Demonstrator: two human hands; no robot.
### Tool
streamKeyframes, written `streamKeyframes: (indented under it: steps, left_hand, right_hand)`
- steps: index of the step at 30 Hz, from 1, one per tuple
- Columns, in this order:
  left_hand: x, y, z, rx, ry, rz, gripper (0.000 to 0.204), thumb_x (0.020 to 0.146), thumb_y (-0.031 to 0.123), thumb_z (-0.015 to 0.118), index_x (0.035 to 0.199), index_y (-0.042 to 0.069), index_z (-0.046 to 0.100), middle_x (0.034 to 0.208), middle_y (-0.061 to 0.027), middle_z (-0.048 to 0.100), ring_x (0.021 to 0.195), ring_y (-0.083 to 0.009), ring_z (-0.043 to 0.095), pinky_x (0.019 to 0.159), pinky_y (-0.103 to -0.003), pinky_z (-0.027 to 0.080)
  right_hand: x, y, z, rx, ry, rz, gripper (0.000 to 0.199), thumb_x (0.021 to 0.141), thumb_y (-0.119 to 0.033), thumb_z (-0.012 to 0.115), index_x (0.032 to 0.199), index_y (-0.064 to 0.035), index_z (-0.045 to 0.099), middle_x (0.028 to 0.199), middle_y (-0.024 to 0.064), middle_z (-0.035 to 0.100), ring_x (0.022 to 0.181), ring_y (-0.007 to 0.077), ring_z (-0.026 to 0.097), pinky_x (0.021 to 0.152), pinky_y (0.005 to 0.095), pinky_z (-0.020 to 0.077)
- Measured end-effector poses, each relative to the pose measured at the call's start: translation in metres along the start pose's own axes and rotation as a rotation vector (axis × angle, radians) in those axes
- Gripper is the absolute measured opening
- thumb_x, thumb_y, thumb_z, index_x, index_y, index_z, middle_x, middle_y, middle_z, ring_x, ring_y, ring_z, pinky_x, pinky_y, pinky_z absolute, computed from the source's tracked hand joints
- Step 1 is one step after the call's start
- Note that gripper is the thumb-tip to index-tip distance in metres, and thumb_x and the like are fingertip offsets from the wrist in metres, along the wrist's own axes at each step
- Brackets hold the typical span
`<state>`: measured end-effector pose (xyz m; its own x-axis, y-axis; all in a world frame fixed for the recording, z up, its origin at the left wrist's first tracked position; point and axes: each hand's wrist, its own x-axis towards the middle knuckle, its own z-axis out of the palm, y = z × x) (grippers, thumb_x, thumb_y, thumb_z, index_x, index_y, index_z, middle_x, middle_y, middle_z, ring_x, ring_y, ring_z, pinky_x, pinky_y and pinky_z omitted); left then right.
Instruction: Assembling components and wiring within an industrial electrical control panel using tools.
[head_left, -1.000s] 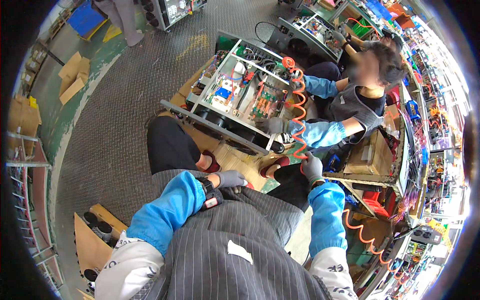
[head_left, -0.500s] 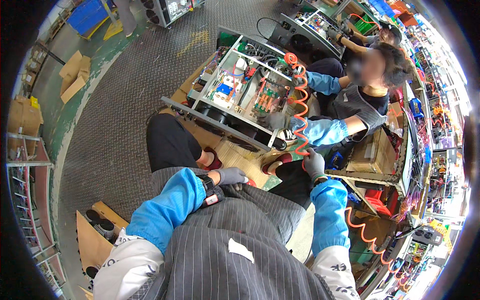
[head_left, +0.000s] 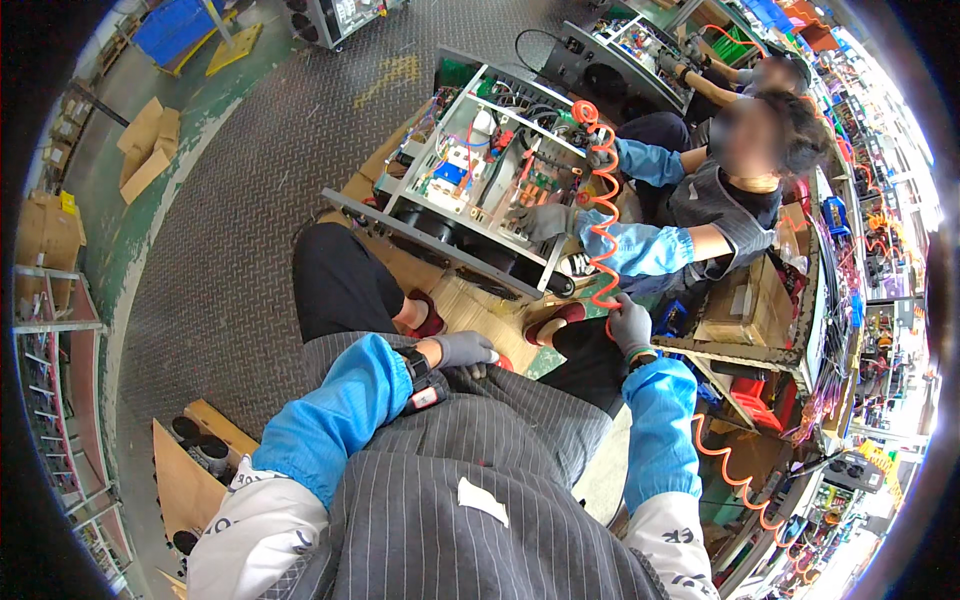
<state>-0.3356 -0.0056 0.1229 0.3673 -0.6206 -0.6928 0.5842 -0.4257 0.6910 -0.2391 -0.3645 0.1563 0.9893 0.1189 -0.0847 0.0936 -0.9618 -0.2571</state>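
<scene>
My right hand (head_left: 630, 328), in a grey glove, is closed on the lower end of an orange coiled air hose (head_left: 604, 240) by my right knee. The hose rises past the right side of an open metal equipment chassis (head_left: 385, 225) in front of me. Inside the chassis are wires, boards and a blue-and-white component (head_left: 452, 173); dark round fans show along its near side. My left hand (head_left: 465, 353), also gloved, rests on my lap with fingers curled. Something small and red (head_left: 503, 363) shows at its fingertips; whether it is held is hidden.
Across the chassis sits a co-worker (head_left: 735, 205) in blue sleeves, both gloved hands at its right side. Another person works on a second chassis (head_left: 625, 75) behind. A cluttered workbench (head_left: 800, 350) runs along the right. Cardboard (head_left: 470, 320) lies underfoot; an open carton (head_left: 150, 150) stands far left.
The co-worker's nearer hand has moved slightly up and left into the chassis. A leg at the far upper left has gone from view. My own hands stay in place.
</scene>
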Motion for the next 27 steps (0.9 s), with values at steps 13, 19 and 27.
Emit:
streamKeyframes:
  steps: [13,19,27]
  left_hand:
    - [0.001,0.004,-0.001,-0.016,-0.011,0.006,0.038,0.096,0.033,0.053,0.115,0.001,0.062,0.088,-0.01,0.067,0.071,-0.0165,0.065,0.066,-0.03,0.053]
    - [-0.001,0.004,-0.001,-0.027,-0.011,-0.004,0.037,0.096,0.033,0.053,0.116,0.003,0.062,0.088,-0.0098,0.067,0.07,-0.016,0.064,0.064,-0.031,0.053]
    - [0.003,-0.001,-0.001,-0.011,-0.001,0.038,0.037,0.096,0.032,0.054,0.113,0.0,0.062,0.087,-0.011,0.067,0.071,-0.0173,0.064,0.067,-0.032,0.053]
  right_hand:
    - [0.0,-0.003,-0.009,-0.01,-0.024,0.023,0.019,0.088,-0.028,0.055,0.094,-0.0118,0.063,0.075,0.0211,0.065,0.074,0.042,0.064,0.064,0.0529,0.0483]
    - [0.002,-0.006,-0.01,-0.013,-0.077,0.06,0.021,0.088,-0.027,0.054,0.099,-0.0117,0.063,0.08,0.022,0.067,0.078,0.0417,0.064,0.068,0.0525,0.0495]
    - [0.003,-0.006,-0.005,-0.017,-0.007,0.003,0.018,0.089,-0.027,0.056,0.093,-0.0114,0.065,0.073,0.0216,0.064,0.072,0.0417,0.063,0.063,0.0526,0.0471]
